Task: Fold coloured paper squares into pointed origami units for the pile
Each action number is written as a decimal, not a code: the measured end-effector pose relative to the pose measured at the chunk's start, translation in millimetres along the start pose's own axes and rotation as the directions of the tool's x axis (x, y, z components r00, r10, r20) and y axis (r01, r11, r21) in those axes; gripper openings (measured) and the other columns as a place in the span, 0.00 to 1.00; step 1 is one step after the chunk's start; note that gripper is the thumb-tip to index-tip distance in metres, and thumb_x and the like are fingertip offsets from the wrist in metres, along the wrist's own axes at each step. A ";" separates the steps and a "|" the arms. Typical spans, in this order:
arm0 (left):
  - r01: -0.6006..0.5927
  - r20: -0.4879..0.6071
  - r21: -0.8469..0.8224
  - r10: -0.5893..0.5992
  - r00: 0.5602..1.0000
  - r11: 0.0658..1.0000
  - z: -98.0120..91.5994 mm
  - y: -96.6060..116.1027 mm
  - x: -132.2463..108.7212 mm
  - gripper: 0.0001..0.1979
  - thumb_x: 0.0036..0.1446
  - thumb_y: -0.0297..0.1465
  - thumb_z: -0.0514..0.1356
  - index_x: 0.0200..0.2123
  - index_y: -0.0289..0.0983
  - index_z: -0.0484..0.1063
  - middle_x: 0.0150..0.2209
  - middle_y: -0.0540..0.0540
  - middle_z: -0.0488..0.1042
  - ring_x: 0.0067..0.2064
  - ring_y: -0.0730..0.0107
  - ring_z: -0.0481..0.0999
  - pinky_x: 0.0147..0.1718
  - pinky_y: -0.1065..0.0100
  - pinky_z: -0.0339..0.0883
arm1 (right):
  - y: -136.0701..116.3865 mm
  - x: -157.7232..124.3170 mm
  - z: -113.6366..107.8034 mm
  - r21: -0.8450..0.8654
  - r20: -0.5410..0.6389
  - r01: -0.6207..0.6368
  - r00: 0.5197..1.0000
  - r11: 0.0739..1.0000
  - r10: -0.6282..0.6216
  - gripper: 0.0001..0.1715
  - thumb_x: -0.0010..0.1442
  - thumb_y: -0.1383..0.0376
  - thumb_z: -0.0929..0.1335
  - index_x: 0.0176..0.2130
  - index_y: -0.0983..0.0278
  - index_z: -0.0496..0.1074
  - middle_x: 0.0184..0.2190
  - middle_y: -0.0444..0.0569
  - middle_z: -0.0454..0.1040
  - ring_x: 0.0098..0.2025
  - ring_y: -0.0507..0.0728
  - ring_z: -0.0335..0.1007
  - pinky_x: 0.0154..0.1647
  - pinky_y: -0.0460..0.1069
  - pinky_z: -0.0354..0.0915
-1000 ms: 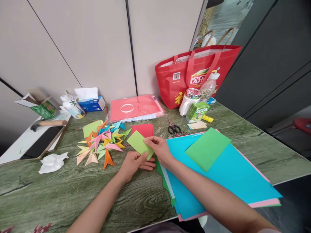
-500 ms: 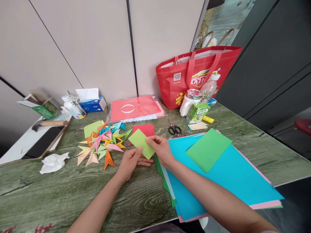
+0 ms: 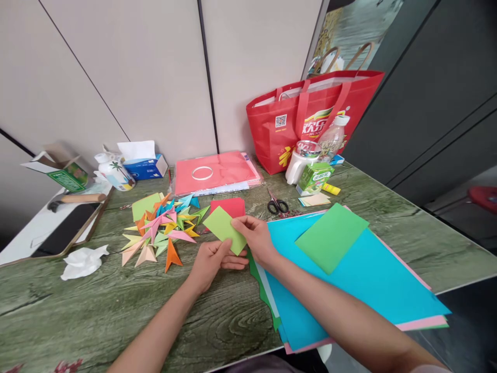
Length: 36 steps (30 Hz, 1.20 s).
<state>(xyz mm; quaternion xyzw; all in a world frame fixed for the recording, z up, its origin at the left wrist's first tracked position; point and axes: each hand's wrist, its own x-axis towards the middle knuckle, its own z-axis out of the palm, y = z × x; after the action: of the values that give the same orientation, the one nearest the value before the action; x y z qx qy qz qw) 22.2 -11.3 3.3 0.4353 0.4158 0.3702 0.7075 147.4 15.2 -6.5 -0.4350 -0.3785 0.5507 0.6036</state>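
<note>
Both my hands hold a small light-green paper rectangle (image 3: 222, 228) just above the green wood-grain table (image 3: 97, 311). My left hand (image 3: 212, 263) pinches its lower edge from below. My right hand (image 3: 254, 239) grips its right side with thumb on top. A red paper piece (image 3: 233, 206) lies flat right behind it. To the left sits a heap of folded paper points in several colours (image 3: 163, 230). On my right lies a stack of large sheets, blue on top (image 3: 357, 280), with a green rectangle (image 3: 331, 237) resting on it.
Scissors (image 3: 276, 205) lie behind the sheets. A red shopping bag (image 3: 310, 116), a white jar (image 3: 298, 161), a plastic bottle (image 3: 334, 137) and a green carton (image 3: 314, 177) stand at the back right. A pink paper pack with a tape ring (image 3: 215, 171), a tissue box (image 3: 143, 163) and crumpled tissue (image 3: 82, 260) lie left.
The light-green paper and both hands have barely shifted; the view moved slightly. The grip on the paper stays the same.
</note>
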 end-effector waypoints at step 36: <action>-0.269 -0.226 0.258 0.329 0.917 0.928 2.3 7.8 -1.8 0.13 0.48 0.39 0.58 0.30 0.34 0.71 0.30 0.43 0.78 0.30 0.62 0.77 0.30 0.64 0.71 | -6.7 16.5 -11.5 0.038 -0.200 0.138 0.971 0.990 -0.128 0.11 0.44 0.59 0.69 0.27 0.64 0.71 0.25 0.44 0.71 0.27 0.51 0.64 0.29 0.46 0.60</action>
<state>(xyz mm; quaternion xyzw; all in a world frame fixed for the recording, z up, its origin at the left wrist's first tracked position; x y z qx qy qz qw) 22.3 -10.9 11.6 0.5167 0.4734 0.4805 0.5273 162.2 30.3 -4.4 -0.4453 -0.3311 0.4728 0.6845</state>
